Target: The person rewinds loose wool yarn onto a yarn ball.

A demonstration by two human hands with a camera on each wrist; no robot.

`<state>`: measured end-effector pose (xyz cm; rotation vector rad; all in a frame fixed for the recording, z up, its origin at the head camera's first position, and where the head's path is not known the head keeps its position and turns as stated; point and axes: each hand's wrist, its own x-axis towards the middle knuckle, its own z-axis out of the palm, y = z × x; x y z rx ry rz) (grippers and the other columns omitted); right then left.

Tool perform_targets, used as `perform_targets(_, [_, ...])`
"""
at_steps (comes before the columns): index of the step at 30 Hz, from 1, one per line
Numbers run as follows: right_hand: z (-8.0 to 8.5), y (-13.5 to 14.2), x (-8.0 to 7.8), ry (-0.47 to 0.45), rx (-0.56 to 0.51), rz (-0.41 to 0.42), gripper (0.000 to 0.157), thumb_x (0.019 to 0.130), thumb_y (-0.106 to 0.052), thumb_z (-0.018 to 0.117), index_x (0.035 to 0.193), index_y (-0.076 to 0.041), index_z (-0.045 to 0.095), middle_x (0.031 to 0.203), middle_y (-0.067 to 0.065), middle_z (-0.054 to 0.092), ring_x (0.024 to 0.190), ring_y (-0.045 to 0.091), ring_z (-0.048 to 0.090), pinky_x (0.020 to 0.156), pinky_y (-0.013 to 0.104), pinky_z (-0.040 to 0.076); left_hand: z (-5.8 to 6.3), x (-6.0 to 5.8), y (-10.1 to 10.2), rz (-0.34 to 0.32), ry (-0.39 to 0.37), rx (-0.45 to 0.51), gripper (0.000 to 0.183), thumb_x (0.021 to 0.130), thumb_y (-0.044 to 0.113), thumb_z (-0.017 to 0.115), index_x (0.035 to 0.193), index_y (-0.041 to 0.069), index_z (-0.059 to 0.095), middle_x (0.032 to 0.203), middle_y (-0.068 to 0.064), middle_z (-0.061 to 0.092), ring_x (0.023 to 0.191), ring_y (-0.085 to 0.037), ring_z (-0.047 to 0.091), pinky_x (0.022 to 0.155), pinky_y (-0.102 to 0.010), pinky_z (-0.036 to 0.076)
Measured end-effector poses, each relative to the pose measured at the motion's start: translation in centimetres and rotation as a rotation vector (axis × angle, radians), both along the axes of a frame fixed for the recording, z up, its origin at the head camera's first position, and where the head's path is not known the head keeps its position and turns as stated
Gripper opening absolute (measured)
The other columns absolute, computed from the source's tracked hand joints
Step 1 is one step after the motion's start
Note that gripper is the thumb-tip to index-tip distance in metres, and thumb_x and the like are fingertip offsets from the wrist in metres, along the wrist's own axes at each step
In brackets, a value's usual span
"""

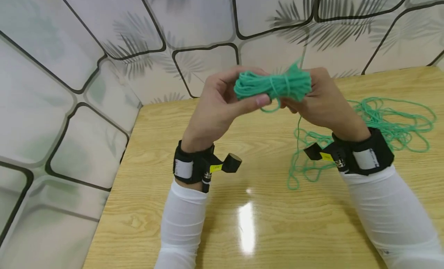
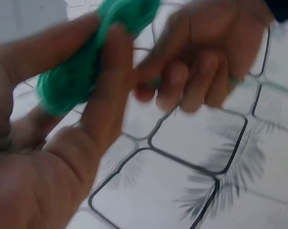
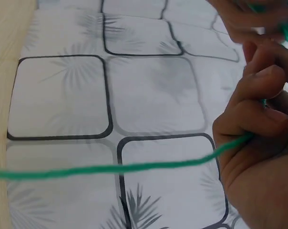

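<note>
A bundle of green cord (image 1: 256, 86), wound into a thick hank with a few turns round its middle, is held up above the table. My left hand (image 1: 216, 103) grips it between thumb and fingers, as the left wrist view also shows the hank (image 2: 70, 81) there. At the bundle's right end is my right hand (image 1: 324, 101), its fingers curled round the running cord. In the right wrist view that cord (image 3: 125, 168) leaves the curled fingers (image 3: 253, 117) and stretches off to the left. From the right hand the strand hangs down to the table.
A loose, tangled heap of the same green cord (image 1: 399, 122) lies on the wooden table (image 1: 156, 222) at right, partly behind the right wrist. Behind the table and at left stand walls (image 1: 204, 18) with a leaf and line pattern. Each wrist wears a black strap with a small camera.
</note>
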<state>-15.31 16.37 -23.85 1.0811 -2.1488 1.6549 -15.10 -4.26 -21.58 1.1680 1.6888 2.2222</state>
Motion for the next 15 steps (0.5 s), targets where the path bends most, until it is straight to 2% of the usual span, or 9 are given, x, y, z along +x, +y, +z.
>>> perform_targets(2, [-0.4,-0.4,0.0,0.048,0.129,-0.023,0.016,0.091,-0.005,0.052,0.096,-0.010,0.067,0.069,-0.001,0.057,0.053,0.011,0.045,0.048,0.026,0.035,-0.1,0.0,0.5,0.157,0.032,0.088,0.029,0.077,-0.007,0.064,0.106,-0.007,0.058,0.097,-0.016,0.059,0.084,-0.026,0.059,0.079,-0.047,0.048])
perform_targets(4, [-0.3,-0.7,0.4,0.100,0.261,-0.038,0.016,0.093,-0.012,0.052,0.093,-0.018,0.066,0.067,-0.008,0.053,0.050,0.009,0.042,0.046,0.025,0.034,0.0,0.0,0.9,0.338,0.112,0.100,0.026,0.078,-0.005,0.065,0.103,-0.008,0.059,0.095,-0.016,0.060,0.083,-0.024,0.060,0.077,-0.044,0.049])
perform_targets(6, [0.1,-1.0,1.0,0.162,0.341,-0.049,0.014,0.093,-0.015,0.053,0.086,-0.023,0.063,0.064,-0.010,0.047,0.048,0.006,0.039,0.047,0.024,0.032,0.1,0.1,1.1,0.498,0.218,0.040,0.024,0.078,-0.003,0.066,0.100,-0.009,0.060,0.093,-0.016,0.060,0.081,-0.022,0.061,0.072,-0.040,0.051])
perform_targets(8, [0.7,-1.0,1.6,0.204,0.351,-0.070,0.013,0.091,-0.014,0.056,0.082,-0.022,0.061,0.062,-0.010,0.043,0.048,0.005,0.037,0.047,0.023,0.031,0.3,0.4,1.1,0.583,0.272,-0.066,0.022,0.078,-0.002,0.066,0.098,-0.010,0.061,0.094,-0.016,0.061,0.084,-0.020,0.061,0.072,-0.035,0.052])
perform_targets(9, [1.1,-1.0,1.9,0.220,0.337,-0.084,0.013,0.090,-0.013,0.057,0.080,-0.020,0.060,0.061,-0.009,0.042,0.047,0.005,0.036,0.047,0.023,0.031,0.4,0.5,1.0,0.577,0.271,-0.128,0.020,0.079,-0.002,0.066,0.097,-0.010,0.062,0.094,-0.016,0.061,0.085,-0.019,0.061,0.073,-0.032,0.051])
perform_targets(10, [1.5,-0.9,2.1,0.231,0.318,-0.104,0.012,0.089,-0.011,0.058,0.079,-0.018,0.061,0.061,-0.008,0.042,0.047,0.004,0.036,0.047,0.023,0.030,0.6,0.7,0.8,0.535,0.254,-0.191,0.019,0.079,-0.003,0.065,0.097,-0.010,0.062,0.095,-0.015,0.060,0.086,-0.018,0.060,0.075,-0.030,0.051])
perform_targets(13, [2.3,-0.5,2.5,0.237,0.218,-0.178,0.009,0.087,-0.005,0.059,0.083,-0.009,0.066,0.063,-0.004,0.050,0.049,0.005,0.038,0.047,0.022,0.031,1.1,1.1,0.2,0.289,0.162,-0.366,0.019,0.079,-0.003,0.064,0.097,-0.009,0.063,0.097,-0.014,0.059,0.089,-0.018,0.058,0.080,-0.029,0.049])
perform_targets(15, [2.6,-0.2,2.4,0.226,0.152,-0.228,0.008,0.085,-0.002,0.060,0.085,-0.005,0.067,0.066,0.000,0.054,0.050,0.007,0.040,0.048,0.022,0.032,1.3,1.4,-0.2,0.116,0.101,-0.413,0.018,0.080,-0.002,0.065,0.097,-0.008,0.063,0.097,-0.014,0.059,0.089,-0.020,0.057,0.082,-0.031,0.048])
